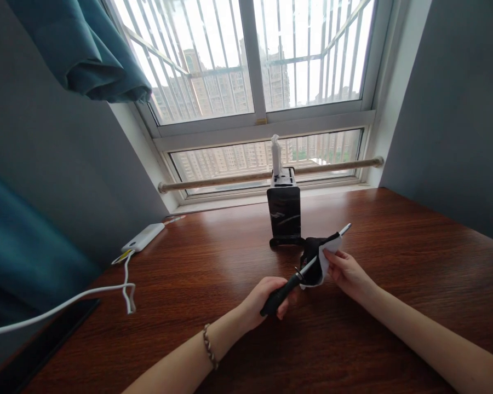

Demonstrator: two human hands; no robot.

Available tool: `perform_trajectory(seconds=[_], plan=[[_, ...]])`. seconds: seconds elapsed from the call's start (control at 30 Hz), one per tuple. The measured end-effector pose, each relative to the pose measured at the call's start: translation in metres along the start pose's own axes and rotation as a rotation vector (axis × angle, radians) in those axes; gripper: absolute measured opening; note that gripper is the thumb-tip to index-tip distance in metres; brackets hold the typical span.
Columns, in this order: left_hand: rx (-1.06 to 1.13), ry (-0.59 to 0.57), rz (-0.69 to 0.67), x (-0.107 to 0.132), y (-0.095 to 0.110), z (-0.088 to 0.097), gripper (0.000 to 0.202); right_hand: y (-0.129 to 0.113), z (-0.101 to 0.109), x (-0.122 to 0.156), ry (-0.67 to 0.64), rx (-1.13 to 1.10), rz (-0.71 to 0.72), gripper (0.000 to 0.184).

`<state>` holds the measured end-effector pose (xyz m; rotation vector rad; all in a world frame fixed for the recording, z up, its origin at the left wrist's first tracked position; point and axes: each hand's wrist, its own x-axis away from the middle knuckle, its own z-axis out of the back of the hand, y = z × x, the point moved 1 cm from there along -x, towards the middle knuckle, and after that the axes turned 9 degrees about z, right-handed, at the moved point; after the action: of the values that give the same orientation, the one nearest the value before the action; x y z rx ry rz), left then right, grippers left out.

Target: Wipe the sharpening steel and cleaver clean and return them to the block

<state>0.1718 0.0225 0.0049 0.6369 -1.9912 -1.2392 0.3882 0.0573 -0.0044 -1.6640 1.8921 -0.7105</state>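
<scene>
Rod (309,266) runs slantwise in front of you, black handle (280,297) low on your left, metal tip (345,229) aimed forward and off to the right. Your left hand (261,302) is wrapped round the handle, your right hand (349,272) is pinching a black-and-white cloth (324,261) at the shaft. You're over a shiny reddish-brown desk (189,257), black stand (285,212) just beyond, barred window (213,60) behind that, blue curtain (94,54) upper left

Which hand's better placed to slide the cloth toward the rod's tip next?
Right, probably: the right hand pinches the cloth where it partly covers the rod. The left hand grips the handle.
</scene>
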Motion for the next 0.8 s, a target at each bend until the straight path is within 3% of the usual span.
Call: perform_trajectory(seconds=[0.17, 0.33, 0.53, 0.8], plan=[[0.022, 0.065, -0.011, 0.000, 0.000, 0.001, 0.018, -0.021, 0.010, -0.019, 0.107, -0.044, 0.115, 0.020], [0.000, 0.159, -0.090, 0.001, -0.006, -0.001, 0.025, -0.029, 0.016, -0.026, 0.149, -0.064, 0.183, 0.021], [-0.133, 0.228, -0.191, 0.001, -0.007, -0.008, 0.026, -0.005, 0.004, -0.004, 0.009, 0.014, 0.056, 0.020], [-0.089, 0.199, -0.156, 0.002, -0.008, -0.004, 0.017, 0.017, -0.016, 0.030, -0.218, 0.117, -0.146, 0.024]])
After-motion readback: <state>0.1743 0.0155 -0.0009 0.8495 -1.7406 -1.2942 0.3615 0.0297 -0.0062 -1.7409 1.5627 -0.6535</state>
